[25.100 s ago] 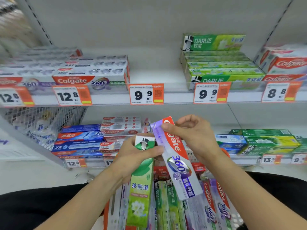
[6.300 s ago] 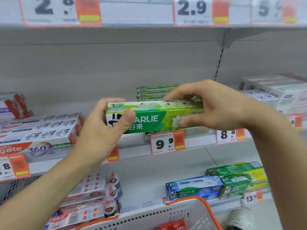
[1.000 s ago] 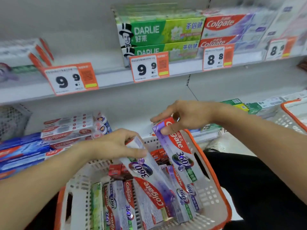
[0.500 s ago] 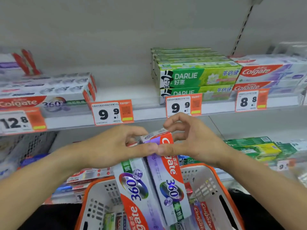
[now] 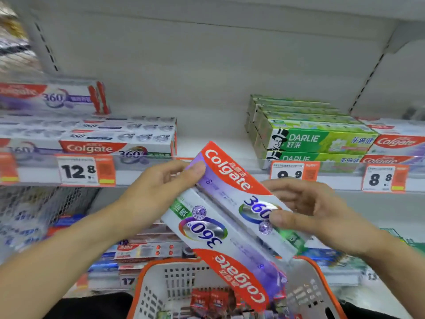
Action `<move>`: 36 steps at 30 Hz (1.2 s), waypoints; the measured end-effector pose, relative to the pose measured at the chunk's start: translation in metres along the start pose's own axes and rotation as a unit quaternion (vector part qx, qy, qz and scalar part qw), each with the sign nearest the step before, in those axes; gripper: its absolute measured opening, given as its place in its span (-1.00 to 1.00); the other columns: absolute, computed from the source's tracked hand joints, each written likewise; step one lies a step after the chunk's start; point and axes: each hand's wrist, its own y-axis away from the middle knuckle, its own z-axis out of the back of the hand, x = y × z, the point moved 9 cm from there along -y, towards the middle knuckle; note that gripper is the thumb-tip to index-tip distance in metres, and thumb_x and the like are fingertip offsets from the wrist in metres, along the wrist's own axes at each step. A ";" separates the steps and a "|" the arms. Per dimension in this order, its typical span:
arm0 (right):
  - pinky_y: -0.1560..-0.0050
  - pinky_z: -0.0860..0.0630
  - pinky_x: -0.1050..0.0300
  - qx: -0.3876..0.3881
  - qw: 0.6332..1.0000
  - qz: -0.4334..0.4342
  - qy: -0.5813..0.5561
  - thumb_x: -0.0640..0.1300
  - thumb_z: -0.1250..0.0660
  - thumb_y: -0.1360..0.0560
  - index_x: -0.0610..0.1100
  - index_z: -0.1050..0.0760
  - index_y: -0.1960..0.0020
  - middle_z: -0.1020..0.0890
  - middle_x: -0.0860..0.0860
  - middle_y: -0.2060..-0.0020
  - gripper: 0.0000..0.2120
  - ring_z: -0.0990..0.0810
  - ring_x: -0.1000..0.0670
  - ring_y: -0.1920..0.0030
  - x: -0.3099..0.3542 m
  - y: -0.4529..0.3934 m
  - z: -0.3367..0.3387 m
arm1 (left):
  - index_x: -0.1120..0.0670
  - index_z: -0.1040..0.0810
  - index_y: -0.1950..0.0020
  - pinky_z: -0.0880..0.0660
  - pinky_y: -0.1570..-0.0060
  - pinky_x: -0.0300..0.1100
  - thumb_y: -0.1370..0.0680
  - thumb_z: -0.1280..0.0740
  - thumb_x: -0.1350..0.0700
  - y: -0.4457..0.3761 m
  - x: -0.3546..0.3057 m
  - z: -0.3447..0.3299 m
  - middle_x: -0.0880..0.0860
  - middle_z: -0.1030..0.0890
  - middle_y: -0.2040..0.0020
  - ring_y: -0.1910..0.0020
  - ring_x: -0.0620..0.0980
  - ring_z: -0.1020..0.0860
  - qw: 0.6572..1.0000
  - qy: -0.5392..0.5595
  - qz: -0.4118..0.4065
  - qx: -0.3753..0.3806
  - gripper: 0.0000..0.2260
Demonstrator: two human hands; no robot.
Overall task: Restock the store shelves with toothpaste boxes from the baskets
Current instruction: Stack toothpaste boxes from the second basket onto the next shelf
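White basket (image 5: 174,279) cropped, lower shelf (image 5: 34,222) blurred

Bright, even light falls from above, and soft shadow lies under the shelf (image 5: 142,178) edge. The far left is smeared with motion blur, price tags (image 5: 78,171) and wire mesh (image 5: 34,217) included. The foil on the two Colgate boxes (image 5: 232,217) held in the middle glints. Straight uprights bow at both edges from the wide lens.
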 end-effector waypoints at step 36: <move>-0.16 -0.55 0.15 -0.033 0.989 -0.021 0.141 -0.51 -0.27 -0.46 -0.13 -0.56 -0.27 -0.57 -0.07 -0.24 -0.53 -0.51 -0.01 -0.28 0.065 -0.314 -0.082 | 0.36 -0.53 0.03 -0.51 0.25 0.31 -0.38 -0.45 -0.29 0.036 -0.011 0.126 0.51 -0.50 0.19 0.33 0.43 -0.53 0.966 0.075 -0.087 -0.230 -0.34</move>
